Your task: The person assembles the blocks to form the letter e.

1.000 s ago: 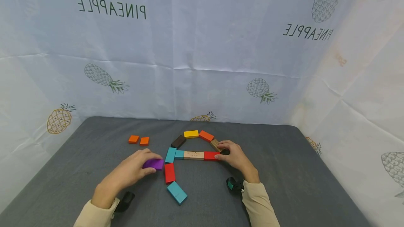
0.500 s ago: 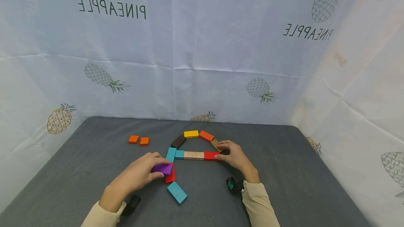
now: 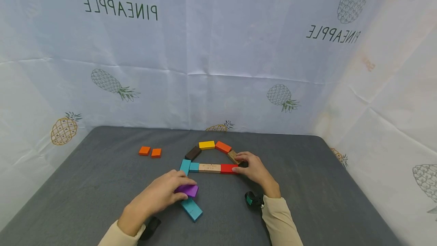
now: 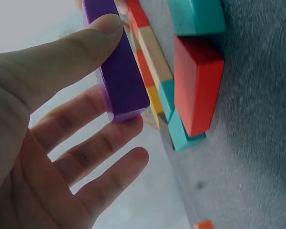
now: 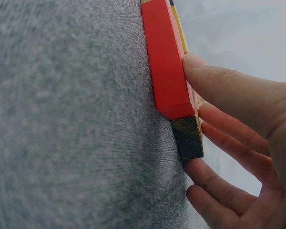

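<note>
My left hand [image 3: 158, 194] pinches a purple block [image 3: 189, 190] between thumb and fingers, held over the left leg of a block outline. A red block [image 4: 196, 90], hidden beneath that hand in the head view, shows in the left wrist view. Below it a turquoise block [image 3: 192, 210] lies at a slant. My right hand [image 3: 254, 170] rests at the right end of the outline. Its thumb touches the red crossbar block [image 5: 167, 62], while its relaxed fingers are beside a dark block [image 5: 188, 138] and a brown block [image 3: 233, 156].
Across the middle run a small turquoise block [image 3: 194, 167] and a beige block [image 3: 209, 168]. The arch has a dark brown block [image 3: 193, 153], a yellow block [image 3: 206, 145] and an orange-red block [image 3: 223, 147]. Two orange blocks [image 3: 145, 150] lie apart at the back left.
My left hand has carried the purple block rightward and toward me, from beside the left leg to above it, now covering the red block there. The right hand has stayed put.
</note>
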`<state>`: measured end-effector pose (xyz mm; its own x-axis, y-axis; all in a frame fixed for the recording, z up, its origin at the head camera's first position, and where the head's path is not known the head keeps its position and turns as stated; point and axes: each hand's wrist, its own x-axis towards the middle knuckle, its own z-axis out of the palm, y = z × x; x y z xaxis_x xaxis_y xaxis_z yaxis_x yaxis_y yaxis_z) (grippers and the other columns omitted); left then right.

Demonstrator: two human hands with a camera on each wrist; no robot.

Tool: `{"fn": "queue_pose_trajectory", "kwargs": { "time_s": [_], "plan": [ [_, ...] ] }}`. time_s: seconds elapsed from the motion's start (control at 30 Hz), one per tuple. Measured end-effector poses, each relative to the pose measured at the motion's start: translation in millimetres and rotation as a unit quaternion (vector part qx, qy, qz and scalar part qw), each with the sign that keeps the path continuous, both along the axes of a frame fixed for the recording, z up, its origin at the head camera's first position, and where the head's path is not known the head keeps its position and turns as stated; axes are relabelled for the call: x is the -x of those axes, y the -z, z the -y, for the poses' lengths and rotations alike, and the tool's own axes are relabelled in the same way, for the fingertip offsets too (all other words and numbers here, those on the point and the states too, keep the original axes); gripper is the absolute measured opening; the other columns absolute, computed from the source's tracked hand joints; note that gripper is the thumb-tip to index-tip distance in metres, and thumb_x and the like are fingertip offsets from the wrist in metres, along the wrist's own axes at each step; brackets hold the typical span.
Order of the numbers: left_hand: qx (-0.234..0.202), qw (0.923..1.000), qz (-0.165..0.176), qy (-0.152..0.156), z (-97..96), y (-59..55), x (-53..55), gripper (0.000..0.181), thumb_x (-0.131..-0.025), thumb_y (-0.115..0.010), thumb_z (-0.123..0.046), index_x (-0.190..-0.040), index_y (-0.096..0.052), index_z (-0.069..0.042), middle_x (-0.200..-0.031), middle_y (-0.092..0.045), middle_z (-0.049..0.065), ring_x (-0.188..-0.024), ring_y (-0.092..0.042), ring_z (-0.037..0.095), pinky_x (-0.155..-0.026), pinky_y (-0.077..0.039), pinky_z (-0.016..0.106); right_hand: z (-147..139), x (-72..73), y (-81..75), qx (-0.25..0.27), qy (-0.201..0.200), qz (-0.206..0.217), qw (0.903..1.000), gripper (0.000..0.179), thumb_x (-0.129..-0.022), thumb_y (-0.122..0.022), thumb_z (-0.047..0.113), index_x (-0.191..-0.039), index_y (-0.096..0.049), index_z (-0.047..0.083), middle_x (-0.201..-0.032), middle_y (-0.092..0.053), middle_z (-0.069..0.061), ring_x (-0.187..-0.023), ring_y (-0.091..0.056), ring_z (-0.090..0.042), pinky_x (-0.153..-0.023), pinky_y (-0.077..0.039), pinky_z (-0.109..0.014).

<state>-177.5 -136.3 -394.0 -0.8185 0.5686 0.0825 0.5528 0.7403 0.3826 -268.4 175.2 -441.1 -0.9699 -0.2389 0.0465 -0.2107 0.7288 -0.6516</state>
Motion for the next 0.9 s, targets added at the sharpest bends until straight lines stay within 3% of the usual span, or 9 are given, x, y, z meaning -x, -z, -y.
{"fn": "queue_pose_trajectory", "kwargs": {
  "time_s": [0.53, 0.9],
  "plan": [
    [-0.005, 0.9984, 0.000, 0.056, -25.6, 5.7, -6.3, 0.030, -0.087, -0.076, -0.026, -0.117, -0.074, -0.022, -0.106, -0.068, -0.011, -0.096, -0.057, 0.005, -0.083, -0.052, 0.028, 3, 0.0, -1.7, -0.004, 0.010, -0.001, 0.9999, 0.043, -0.083, -0.081, 0.020, -0.122, -0.070, 0.005, -0.134, -0.060, -0.011, -0.125, -0.055, -0.033, -0.105, -0.045, -0.053],
    [-0.001, 0.9958, -0.010, 0.091, -42.0, 6.6, -14.1, 0.033, -0.083, -0.080, -0.028, -0.115, -0.075, -0.024, -0.103, -0.071, -0.012, -0.091, -0.056, 0.002, -0.078, -0.050, 0.022, 3, -0.2, -1.0, -0.005, 0.017, 0.001, 0.9998, 0.044, -0.083, -0.081, 0.020, -0.122, -0.070, 0.006, -0.134, -0.060, -0.011, -0.125, -0.055, -0.032, -0.106, -0.044, -0.054]
  ]
}}
